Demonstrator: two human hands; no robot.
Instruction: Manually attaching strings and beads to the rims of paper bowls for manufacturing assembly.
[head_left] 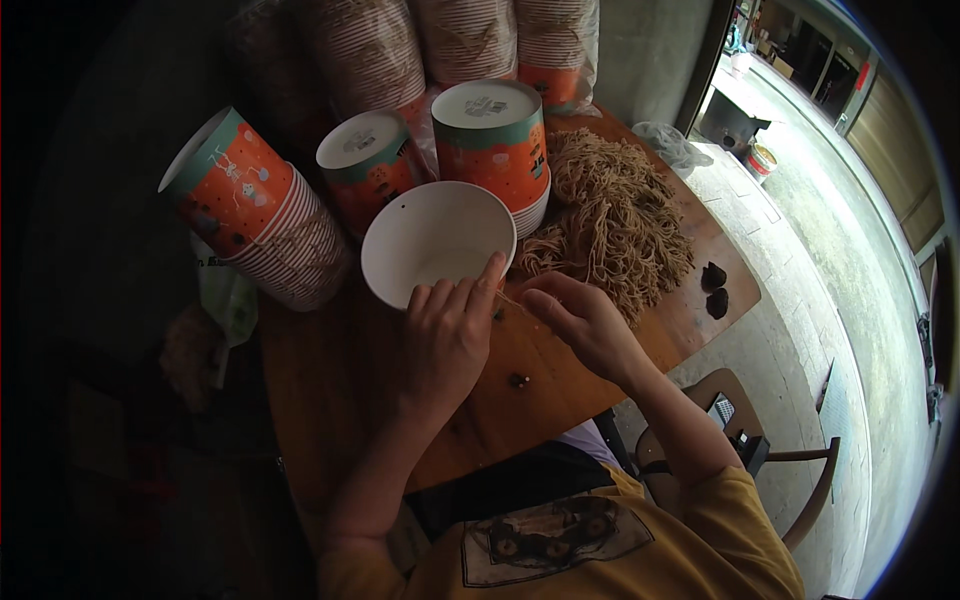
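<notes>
A white paper bucket [440, 235] lies tilted on the table with its mouth toward me. My left hand [450, 320] is closed at its near rim, with the index finger stretched along the edge and the other fingers curled; the thumb is hidden. Just to the right, my right hand [585, 322] pinches a thin tan string [512, 301], which runs across to the left index finger. Behind the right hand lies a big heap of tan strings [625, 215]. Close behind the bucket stand upside-down stacks of orange and green paper buckets [490, 150].
A leaning bucket stack [260, 200] is at the left, and wrapped stacks [465, 40] line the back. Two dark pieces [714, 290] lie near the right edge of the wooden table [560, 390]. A chair [730, 400] with a phone on it stands at the right.
</notes>
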